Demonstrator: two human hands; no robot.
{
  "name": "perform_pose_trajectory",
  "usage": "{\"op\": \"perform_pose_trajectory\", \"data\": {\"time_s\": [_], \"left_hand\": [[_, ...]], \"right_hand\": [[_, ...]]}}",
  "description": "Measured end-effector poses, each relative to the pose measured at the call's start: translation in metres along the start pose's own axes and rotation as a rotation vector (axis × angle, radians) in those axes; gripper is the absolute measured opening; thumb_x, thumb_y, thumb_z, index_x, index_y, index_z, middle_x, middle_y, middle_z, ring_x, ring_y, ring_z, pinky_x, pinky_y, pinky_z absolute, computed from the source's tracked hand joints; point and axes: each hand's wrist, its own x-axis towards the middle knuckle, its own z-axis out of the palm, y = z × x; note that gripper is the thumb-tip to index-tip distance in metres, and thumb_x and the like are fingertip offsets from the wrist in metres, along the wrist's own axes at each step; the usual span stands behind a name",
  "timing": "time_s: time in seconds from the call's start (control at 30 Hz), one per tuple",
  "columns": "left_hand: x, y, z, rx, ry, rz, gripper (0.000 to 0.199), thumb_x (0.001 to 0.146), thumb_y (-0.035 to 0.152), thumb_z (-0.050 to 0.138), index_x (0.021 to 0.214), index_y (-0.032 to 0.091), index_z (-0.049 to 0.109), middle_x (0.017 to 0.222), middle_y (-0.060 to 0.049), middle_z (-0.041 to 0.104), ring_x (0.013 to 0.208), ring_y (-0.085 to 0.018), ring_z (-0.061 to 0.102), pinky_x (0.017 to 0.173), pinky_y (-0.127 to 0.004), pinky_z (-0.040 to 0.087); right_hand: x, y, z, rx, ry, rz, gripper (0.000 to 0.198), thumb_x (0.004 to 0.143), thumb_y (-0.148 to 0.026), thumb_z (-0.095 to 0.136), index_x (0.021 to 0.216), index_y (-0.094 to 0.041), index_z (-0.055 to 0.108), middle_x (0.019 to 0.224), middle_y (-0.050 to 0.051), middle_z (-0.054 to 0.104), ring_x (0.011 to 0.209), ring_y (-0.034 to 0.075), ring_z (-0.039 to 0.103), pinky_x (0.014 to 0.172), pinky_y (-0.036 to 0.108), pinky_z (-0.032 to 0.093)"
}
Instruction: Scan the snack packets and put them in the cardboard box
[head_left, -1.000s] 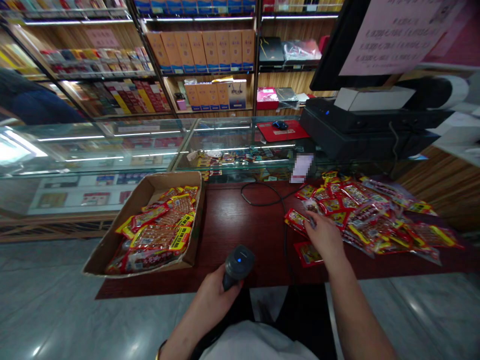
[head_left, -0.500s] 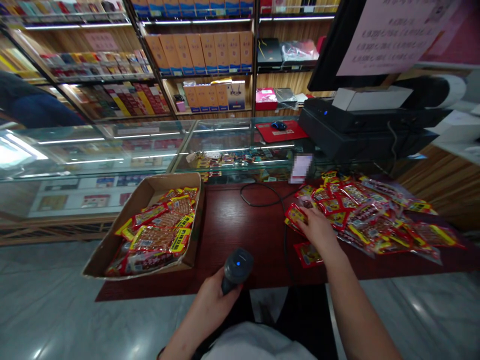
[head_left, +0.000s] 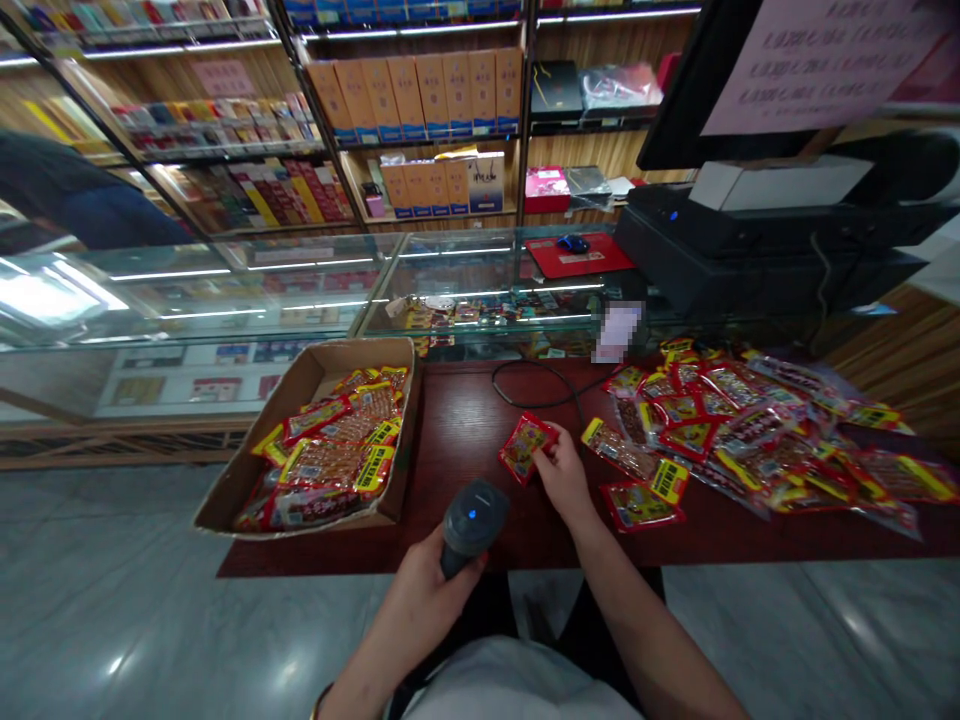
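1. Head view: the left hand (head_left: 431, 585) has its grip wrapped around the handle of a dark handheld scanner (head_left: 474, 515), whose head points up and forward, with a blue light on top.
2. The right hand (head_left: 564, 475) has its grip pinching a small red packet (head_left: 521, 448) at its right edge, between thumb and fingers. That packet is over the middle of the dark red desk (head_left: 454, 415), just beyond the scanner and to its right; whether it touches the surface I cannot tell.
3. Just right of the right hand lies a long packet with yellow ends (head_left: 626, 458), and nearer the front edge a flat red-bordered packet (head_left: 643, 507).
4. Farther right, a loose pile of packets (head_left: 750, 430) spreads over the desk, overlapping at many angles.
5. On the left sits an open cardboard box (head_left: 352, 358), partly filled with similar shiny packets (head_left: 330, 455).
6. A black cable (head_left: 525, 405) loops behind the held packet.
7. Beyond the desk stands a glass showcase (head_left: 300, 262), with a blue-lit mouse (head_left: 573, 243) on a red mat (head_left: 544, 262) atop it.
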Motion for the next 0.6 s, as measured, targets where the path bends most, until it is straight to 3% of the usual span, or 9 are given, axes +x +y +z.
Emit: {"op": "perform_pose_trajectory", "data": {"time_s": [0.2, 0.6], "left_hand": [[0.0002, 0.0052, 0.0067, 0.004, -0.009, -0.005, 0.021, 0.084, 0.033, 0.067, 0.097, 0.017, 0.072, 0.054, 0.004, 0.060, 0.058, -0.019, 0.063, 0.060, -0.026, 0.050], [0.0011, 0.0098, 0.0103, 0.008, -0.024, -0.020, 0.021, 0.084, 0.032, 0.069, 0.096, 0.016, 0.072, 0.055, 0.004, 0.062, 0.058, -0.018, 0.062, 0.062, -0.026, 0.051]], "right_hand": [[0.0037, 0.0046, -0.0072, 0.048, -0.043, 0.046, 0.042, 0.083, -0.044, 0.064, 0.120, -0.023, 0.062, 0.102, 0.006, 0.079, 0.090, 0.025, 0.075, 0.080, 0.039, 0.062], [-0.0016, 0.0037, -0.0050, -0.028, -0.019, 0.000, 0.040, 0.082, -0.041, 0.066, 0.116, -0.022, 0.057, 0.093, 0.004, 0.078, 0.085, 0.023, 0.074, 0.078, 0.035, 0.059]]}}
